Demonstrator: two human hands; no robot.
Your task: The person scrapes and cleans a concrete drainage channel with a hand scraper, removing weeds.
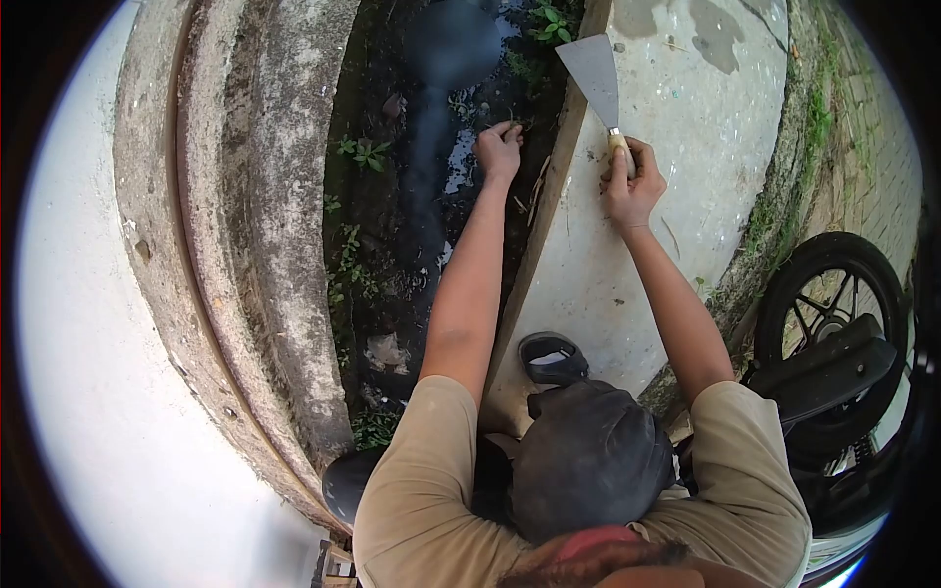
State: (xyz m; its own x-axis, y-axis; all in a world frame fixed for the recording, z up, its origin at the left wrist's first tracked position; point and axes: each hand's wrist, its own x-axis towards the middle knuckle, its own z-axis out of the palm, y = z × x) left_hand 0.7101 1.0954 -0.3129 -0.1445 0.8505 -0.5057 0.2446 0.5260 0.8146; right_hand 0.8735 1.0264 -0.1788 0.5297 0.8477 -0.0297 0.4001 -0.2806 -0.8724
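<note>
My right hand grips the wooden handle of a wide metal scraper, whose blade points away from me over a pale concrete slab. My left hand reaches down into a dark muddy ditch, fingers curled near small weeds and a patch of water. Whether the fingers hold anything is hidden. A wooden plank runs along the slab's edge between my two arms.
A curved concrete kerb and a white wall border the ditch on the left. A motorcycle wheel stands at the right by a mossy edge. A sandal lies on the slab near me.
</note>
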